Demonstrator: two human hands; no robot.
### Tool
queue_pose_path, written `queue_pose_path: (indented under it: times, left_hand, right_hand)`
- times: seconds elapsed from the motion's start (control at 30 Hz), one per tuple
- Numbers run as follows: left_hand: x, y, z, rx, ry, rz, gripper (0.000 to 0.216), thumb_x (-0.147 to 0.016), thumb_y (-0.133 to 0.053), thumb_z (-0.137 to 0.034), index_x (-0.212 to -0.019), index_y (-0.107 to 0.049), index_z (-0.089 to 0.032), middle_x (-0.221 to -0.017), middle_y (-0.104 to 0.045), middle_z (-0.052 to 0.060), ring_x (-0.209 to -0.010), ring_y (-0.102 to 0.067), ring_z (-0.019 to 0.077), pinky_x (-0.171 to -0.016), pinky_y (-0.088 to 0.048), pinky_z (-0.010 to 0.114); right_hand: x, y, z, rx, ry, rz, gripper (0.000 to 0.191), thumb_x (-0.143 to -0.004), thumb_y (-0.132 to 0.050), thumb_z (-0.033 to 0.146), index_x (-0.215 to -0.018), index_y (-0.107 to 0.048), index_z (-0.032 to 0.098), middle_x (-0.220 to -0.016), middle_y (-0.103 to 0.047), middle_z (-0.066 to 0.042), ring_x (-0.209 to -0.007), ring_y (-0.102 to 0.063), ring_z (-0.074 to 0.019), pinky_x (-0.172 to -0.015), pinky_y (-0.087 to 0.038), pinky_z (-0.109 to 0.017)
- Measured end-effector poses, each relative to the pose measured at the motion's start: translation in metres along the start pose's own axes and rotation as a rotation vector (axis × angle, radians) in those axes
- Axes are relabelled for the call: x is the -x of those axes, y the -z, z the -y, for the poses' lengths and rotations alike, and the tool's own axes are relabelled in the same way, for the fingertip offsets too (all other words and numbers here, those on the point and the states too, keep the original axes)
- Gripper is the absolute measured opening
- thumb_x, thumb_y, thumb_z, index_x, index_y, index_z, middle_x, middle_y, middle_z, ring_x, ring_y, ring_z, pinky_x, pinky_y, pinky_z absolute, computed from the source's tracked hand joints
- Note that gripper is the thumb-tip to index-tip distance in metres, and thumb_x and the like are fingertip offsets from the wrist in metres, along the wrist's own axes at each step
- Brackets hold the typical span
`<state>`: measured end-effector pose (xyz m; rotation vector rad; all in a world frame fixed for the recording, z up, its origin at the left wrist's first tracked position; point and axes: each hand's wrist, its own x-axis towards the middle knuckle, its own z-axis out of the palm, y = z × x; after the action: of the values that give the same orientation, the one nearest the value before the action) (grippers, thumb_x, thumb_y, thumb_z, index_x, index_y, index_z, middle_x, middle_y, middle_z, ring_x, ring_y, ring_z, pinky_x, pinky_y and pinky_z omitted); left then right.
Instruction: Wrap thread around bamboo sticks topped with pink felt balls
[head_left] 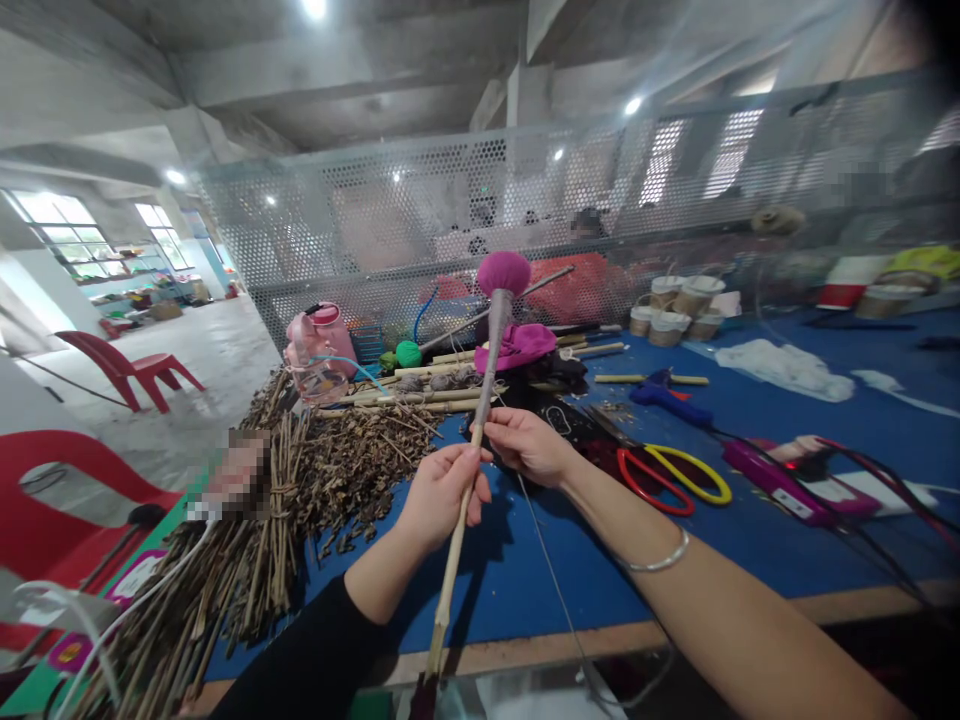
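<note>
Left hand [448,490] grips a stick [454,550], right hand [531,447] pinches it, grey wrapping [493,350] seemingly done toward 12 o'clock, stretch toward 6 bare

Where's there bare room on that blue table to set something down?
Bare tabletop shows between the scissors, purple device and right forearm; another patch lies between the held stick and that forearm, crossed by a thread. The left side is crowded with dried stems.
</note>
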<state>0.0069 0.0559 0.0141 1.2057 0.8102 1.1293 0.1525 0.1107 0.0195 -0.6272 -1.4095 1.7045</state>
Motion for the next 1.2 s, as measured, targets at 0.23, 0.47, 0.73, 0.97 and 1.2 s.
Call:
queue_pose_path:
  times: [0.23, 0.47, 0.73, 0.97, 1.2]
  left_hand:
    - [-0.001, 0.003, -0.001, 0.110, 0.162, 0.139, 0.040, -0.078, -0.047, -0.049, -0.090, -0.055, -0.011, -0.046, -0.055, -0.002, -0.027, -0.042, 0.0069, -0.029, -0.030, 0.016]
    - [-0.003, 0.000, 0.006, -0.186, -0.003, -0.173, 0.039, -0.065, -0.067, -0.037, -0.091, -0.050, -0.015, -0.043, -0.047, -0.010, -0.029, -0.043, 0.0066, -0.030, -0.033, 0.015]
    - [-0.001, -0.002, -0.001, -0.100, 0.001, -0.106, 0.037, -0.073, -0.057, -0.038, -0.096, -0.057, -0.010, -0.049, -0.055, -0.004, -0.031, -0.044, 0.0052, -0.031, -0.033, 0.015]
    - [-0.004, 0.001, 0.004, -0.057, 0.081, 0.031, 0.035, -0.078, -0.047, -0.044, -0.092, -0.052, -0.012, -0.054, -0.059, 0.000, -0.034, -0.049, 0.0077, -0.032, -0.035, 0.016]
    - [-0.006, 0.005, 0.008, -0.297, 0.079, -0.165, 0.037, -0.072, -0.058, -0.042, -0.096, -0.048, -0.016, -0.054, -0.054, -0.005, -0.036, -0.049, 0.0076, -0.031, -0.035, 0.015]
  right_hand:
    - [0.000, 0.001, -0.006, -0.017, -0.005, 0.001, 0.024, -0.072, -0.063, 0.036, -0.079, -0.053, 0.015, -0.043, -0.038, 0.009, -0.032, -0.017, -0.0021, -0.031, -0.007, -0.018]
    - [-0.003, -0.001, -0.011, 0.070, -0.027, -0.070, 0.027, -0.069, -0.066, 0.036, -0.071, -0.049, 0.015, -0.040, -0.029, 0.012, -0.032, -0.017, -0.0019, -0.032, -0.008, -0.019]
    - [-0.004, 0.004, -0.010, 0.007, -0.030, 0.002, 0.025, -0.072, -0.063, 0.037, -0.081, -0.055, 0.014, -0.041, -0.033, 0.011, -0.032, -0.016, -0.0021, -0.031, -0.007, -0.018]
    - [-0.004, 0.002, -0.011, -0.005, -0.075, -0.038, 0.025, -0.069, -0.066, 0.035, -0.075, -0.053, 0.014, -0.055, -0.051, 0.005, -0.031, -0.020, 0.0001, -0.030, -0.006, -0.019]
    - [-0.004, 0.002, -0.013, 0.122, -0.059, -0.084, 0.027, -0.068, -0.065, 0.036, -0.077, -0.052, 0.014, -0.041, -0.031, 0.012, -0.033, -0.017, -0.0019, -0.034, -0.008, -0.020]
